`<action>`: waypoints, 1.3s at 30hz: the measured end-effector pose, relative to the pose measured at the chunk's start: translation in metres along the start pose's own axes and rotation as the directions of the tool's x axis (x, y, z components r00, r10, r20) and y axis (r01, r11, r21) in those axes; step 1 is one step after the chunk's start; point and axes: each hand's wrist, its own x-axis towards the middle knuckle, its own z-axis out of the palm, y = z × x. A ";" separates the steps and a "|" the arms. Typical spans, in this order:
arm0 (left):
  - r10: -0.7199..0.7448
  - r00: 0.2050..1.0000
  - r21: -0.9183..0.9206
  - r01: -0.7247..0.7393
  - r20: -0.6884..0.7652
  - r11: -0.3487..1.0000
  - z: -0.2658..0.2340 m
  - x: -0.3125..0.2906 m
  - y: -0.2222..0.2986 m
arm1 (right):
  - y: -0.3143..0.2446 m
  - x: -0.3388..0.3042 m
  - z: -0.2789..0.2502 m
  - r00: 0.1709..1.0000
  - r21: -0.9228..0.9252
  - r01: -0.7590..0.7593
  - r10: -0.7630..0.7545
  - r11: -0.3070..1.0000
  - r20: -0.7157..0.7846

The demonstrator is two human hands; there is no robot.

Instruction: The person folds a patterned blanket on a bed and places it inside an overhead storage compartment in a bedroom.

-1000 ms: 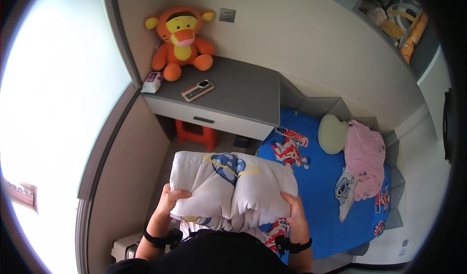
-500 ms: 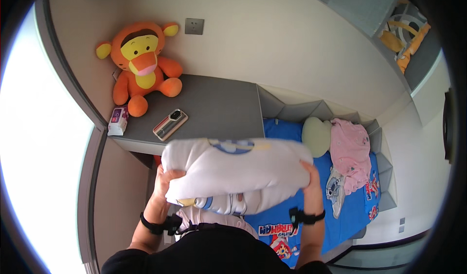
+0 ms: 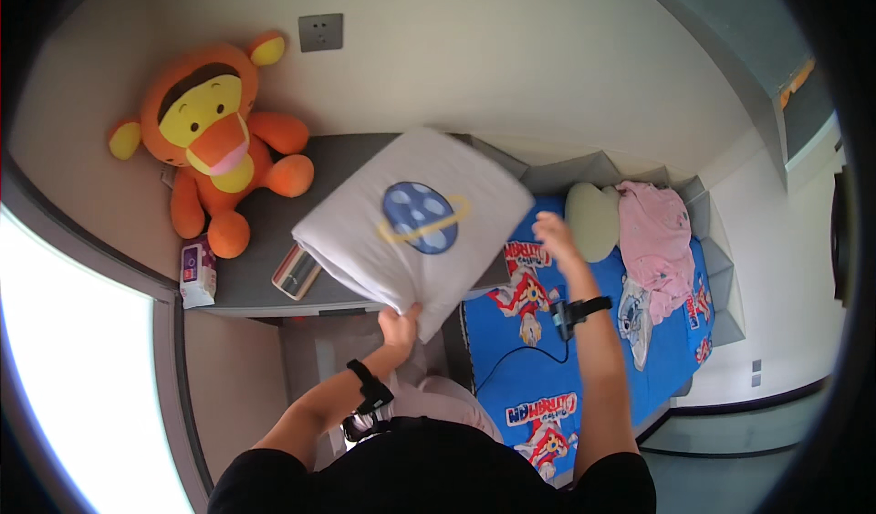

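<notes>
A white folded quilt [image 3: 356, 231] with a blue spotted planet print hangs tilted over the grey desk top [image 3: 356, 153]. My left hand [image 3: 400, 325] is closed on its near edge, bunching the fabric there. Off the quilt's right corner, my right hand [image 3: 554, 233] is raised with nothing in it, its fingers loosely bent and somewhat blurred. A small gap shows between that hand and the quilt. The quilt partly covers a phone [image 3: 297, 272] on the desk.
An orange plush toy [image 3: 214, 140] sits at the desk's left, beside a wipes packet [image 3: 197, 277]. On the right is a bed with a blue printed sheet [image 3: 511, 368], a pale green pillow [image 3: 591, 222] and pink clothing [image 3: 655, 236]. A dark cable [image 3: 511, 354] crosses the sheet.
The quilt has gone from a roll held level in both hands to a flat, tilted bundle farther forward. My right hand has let go and moved up; my left keeps hold.
</notes>
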 end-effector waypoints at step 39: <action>-0.289 0.795 0.585 -0.100 0.533 0.805 -0.063 0.202 0.083 | 0.040 -0.057 0.060 0.884 0.596 -0.435 0.446 0.675 0.140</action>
